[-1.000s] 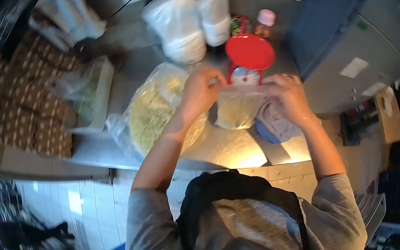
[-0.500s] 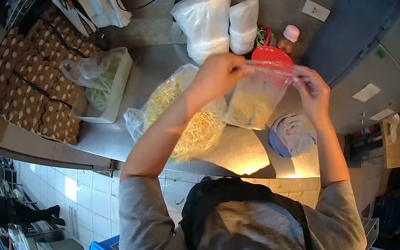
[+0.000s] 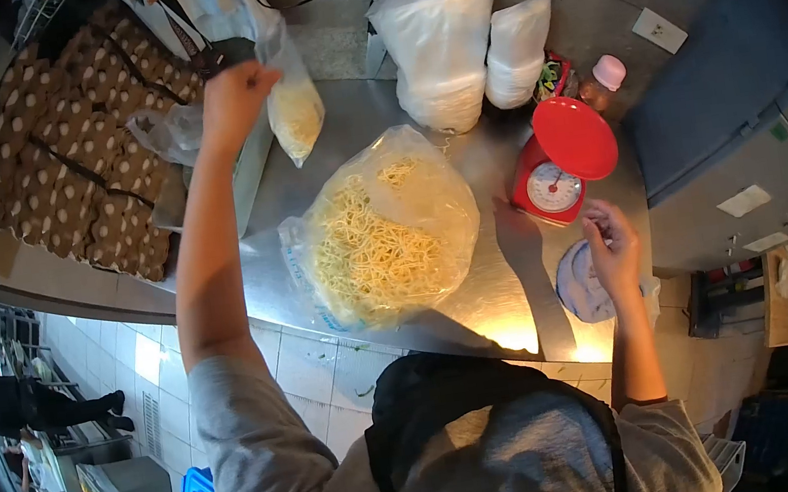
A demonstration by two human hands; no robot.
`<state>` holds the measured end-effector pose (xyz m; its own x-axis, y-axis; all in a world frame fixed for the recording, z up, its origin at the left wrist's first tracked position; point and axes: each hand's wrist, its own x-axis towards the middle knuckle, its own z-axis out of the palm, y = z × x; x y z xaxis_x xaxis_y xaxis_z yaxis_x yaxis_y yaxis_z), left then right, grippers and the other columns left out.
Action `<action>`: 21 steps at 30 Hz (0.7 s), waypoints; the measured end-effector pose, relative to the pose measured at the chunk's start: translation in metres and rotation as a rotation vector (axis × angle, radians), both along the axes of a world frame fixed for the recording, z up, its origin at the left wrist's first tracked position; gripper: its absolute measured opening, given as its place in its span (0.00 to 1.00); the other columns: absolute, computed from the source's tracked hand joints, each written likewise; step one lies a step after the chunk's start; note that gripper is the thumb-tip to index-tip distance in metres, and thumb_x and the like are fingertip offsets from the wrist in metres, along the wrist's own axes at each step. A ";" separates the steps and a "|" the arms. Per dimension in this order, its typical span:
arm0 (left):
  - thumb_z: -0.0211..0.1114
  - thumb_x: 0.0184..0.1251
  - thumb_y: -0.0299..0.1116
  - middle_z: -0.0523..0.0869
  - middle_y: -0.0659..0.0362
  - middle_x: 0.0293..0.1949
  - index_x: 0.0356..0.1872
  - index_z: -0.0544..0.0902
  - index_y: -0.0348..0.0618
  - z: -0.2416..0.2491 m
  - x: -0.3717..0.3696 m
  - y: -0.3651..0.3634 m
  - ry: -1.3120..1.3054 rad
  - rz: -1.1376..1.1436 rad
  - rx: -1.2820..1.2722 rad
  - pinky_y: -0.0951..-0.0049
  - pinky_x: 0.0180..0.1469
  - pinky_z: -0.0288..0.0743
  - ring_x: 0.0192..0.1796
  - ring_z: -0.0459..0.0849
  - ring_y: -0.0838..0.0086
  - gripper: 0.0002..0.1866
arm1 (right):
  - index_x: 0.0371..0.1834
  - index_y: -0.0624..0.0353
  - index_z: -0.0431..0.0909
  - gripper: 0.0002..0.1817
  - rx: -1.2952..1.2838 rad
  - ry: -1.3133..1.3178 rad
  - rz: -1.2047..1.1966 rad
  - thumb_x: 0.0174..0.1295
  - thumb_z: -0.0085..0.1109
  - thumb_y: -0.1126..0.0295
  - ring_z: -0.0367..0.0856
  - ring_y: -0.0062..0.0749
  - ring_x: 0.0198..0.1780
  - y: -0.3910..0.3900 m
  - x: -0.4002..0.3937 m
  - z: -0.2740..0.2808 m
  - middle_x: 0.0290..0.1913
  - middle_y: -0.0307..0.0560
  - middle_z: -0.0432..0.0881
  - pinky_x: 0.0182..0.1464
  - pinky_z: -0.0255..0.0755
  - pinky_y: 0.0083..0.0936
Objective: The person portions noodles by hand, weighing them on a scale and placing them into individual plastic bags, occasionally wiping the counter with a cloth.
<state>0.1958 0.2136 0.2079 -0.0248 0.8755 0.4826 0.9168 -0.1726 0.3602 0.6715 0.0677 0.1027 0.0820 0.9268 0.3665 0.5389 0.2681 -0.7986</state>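
Head view, as I read it from here. My left hand (image 3: 235, 93) is raised far to the left, its grip closed on the top of a small clear bag of noodles (image 3: 295, 110), which hangs free above the steel surface (image 3: 479, 285). The bag hangs beside a white tray (image 3: 249, 165) holding another plastic bag.

My right hand (image 3: 613, 247) hovers empty, fingers loosely curled, over a folded cloth (image 3: 580, 286), just below the red kitchen scale (image 3: 562, 164).

A large open bag of noodles (image 3: 382, 233) lies mid-surface between my hands. Two white sacks (image 3: 463, 53) stand behind it, against the wall.
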 end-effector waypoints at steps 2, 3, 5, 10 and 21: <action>0.65 0.57 0.41 0.83 0.52 0.25 0.32 0.83 0.42 -0.057 -0.036 0.006 0.059 0.056 -0.065 0.66 0.34 0.74 0.29 0.83 0.63 0.12 | 0.47 0.62 0.77 0.13 0.009 0.011 0.053 0.57 0.59 0.79 0.80 0.22 0.35 0.005 -0.009 -0.008 0.36 0.46 0.83 0.36 0.74 0.19; 0.65 0.57 0.40 0.84 0.52 0.26 0.32 0.83 0.43 -0.087 -0.051 0.003 0.081 0.083 -0.115 0.64 0.35 0.74 0.31 0.83 0.59 0.11 | 0.47 0.62 0.77 0.13 0.026 0.014 0.084 0.58 0.59 0.79 0.81 0.23 0.35 0.009 -0.017 -0.012 0.37 0.46 0.83 0.36 0.74 0.19; 0.63 0.58 0.38 0.84 0.51 0.27 0.33 0.82 0.44 -0.134 -0.075 -0.004 0.022 0.188 -0.153 0.63 0.36 0.74 0.33 0.84 0.57 0.09 | 0.46 0.63 0.78 0.12 0.031 0.020 0.167 0.58 0.59 0.79 0.81 0.24 0.35 0.013 -0.038 -0.010 0.37 0.46 0.83 0.37 0.74 0.20; 0.60 0.59 0.31 0.84 0.48 0.30 0.35 0.81 0.44 -0.110 -0.084 -0.024 -0.021 0.319 -0.064 0.59 0.39 0.74 0.37 0.83 0.54 0.06 | 0.43 0.64 0.78 0.09 -0.014 0.002 0.562 0.59 0.58 0.78 0.82 0.31 0.38 0.003 -0.129 0.009 0.39 0.48 0.82 0.42 0.75 0.23; 0.64 0.56 0.22 0.82 0.50 0.45 0.48 0.77 0.40 -0.076 0.071 -0.139 -0.616 -0.225 -0.100 0.67 0.50 0.74 0.51 0.79 0.53 0.17 | 0.68 0.46 0.60 0.43 -0.343 -0.670 0.836 0.44 0.67 0.69 0.75 0.49 0.55 0.042 -0.214 -0.043 0.60 0.58 0.71 0.54 0.71 0.36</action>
<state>0.2667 0.0745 0.1320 -0.0816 0.9315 0.3545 0.4836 -0.2740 0.8313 0.4575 0.1099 0.0601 -0.7304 0.6585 -0.1816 0.6406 0.5680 -0.5168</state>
